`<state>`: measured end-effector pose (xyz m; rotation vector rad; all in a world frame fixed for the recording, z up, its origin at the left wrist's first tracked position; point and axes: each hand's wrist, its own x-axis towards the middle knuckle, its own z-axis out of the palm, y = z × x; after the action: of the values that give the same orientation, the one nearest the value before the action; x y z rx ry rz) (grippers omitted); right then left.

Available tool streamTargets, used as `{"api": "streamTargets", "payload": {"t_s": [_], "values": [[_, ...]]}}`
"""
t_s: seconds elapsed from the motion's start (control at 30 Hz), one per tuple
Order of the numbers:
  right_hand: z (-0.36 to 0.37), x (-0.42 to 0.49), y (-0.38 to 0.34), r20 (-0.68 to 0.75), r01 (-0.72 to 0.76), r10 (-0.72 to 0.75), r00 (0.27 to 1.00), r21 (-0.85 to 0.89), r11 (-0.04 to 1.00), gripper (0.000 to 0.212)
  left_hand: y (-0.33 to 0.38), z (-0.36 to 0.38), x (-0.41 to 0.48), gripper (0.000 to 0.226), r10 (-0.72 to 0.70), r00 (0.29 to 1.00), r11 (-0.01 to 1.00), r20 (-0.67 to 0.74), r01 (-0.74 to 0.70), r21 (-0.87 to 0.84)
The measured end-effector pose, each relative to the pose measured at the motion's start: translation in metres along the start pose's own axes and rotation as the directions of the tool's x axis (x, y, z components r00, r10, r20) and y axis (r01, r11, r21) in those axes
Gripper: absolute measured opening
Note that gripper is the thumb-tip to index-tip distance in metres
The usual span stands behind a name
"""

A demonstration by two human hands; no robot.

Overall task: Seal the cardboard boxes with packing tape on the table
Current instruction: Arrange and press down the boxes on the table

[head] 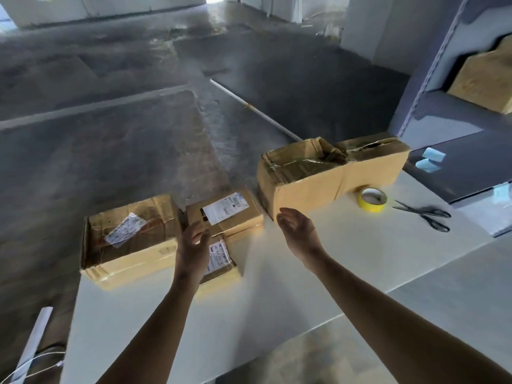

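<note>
Several cardboard boxes stand along the far edge of the white table (318, 273). A wide box (130, 239) with a torn label is at the left. A small labelled box (235, 214) sits in the middle, with another small labelled box (221, 261) in front of it. A long worn box (327, 173) lies at the right, its top flaps crumpled. A yellow tape roll (372, 200) and black scissors (426, 213) lie beside it. My left hand (194, 245) hovers open over the front small box. My right hand (297, 231) is open, near the long box's corner, holding nothing.
A grey metal shelf (443, 79) with a cardboard box (484, 79) stands at the right, close to the table. Two pale blue pieces (430, 159) lie on a dark surface behind the scissors. A white tube (36, 336) and a cord are at the lower left.
</note>
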<state>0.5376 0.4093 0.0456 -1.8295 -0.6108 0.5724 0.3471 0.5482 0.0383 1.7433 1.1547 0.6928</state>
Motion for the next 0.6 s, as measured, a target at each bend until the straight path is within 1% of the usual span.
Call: {"api": "streamTargets", "payload": {"t_s": [0.13,0.23,0.37,0.5,0.6], "values": [[-0.058,0.001,0.014,0.015,0.004,-0.004,1.000,0.013,1.000,0.037,0.026,0.056,-0.020,0.036,-0.016,1.000,0.999,0.011,0.017,-0.030],[-0.093,0.001,0.023,-0.010,-0.002,0.003,1.000,0.024,1.000,0.037,0.053,0.089,-0.033,0.039,0.001,0.999,1.000,0.051,-0.002,0.023],[-0.121,0.010,0.030,-0.040,-0.014,0.015,0.999,0.031,0.999,0.033,0.079,0.124,-0.029,0.039,0.060,0.993,0.994,0.106,-0.070,0.086],[-0.132,0.023,0.034,-0.043,-0.017,0.018,0.999,0.020,1.000,0.031,0.095,0.147,-0.013,0.046,0.115,0.971,0.967,0.209,-0.158,0.198],[-0.137,0.039,0.034,-0.037,-0.006,0.006,0.999,-0.009,1.000,0.031,0.105,0.163,0.010,0.051,0.165,0.945,0.947,0.281,-0.231,0.222]]}}
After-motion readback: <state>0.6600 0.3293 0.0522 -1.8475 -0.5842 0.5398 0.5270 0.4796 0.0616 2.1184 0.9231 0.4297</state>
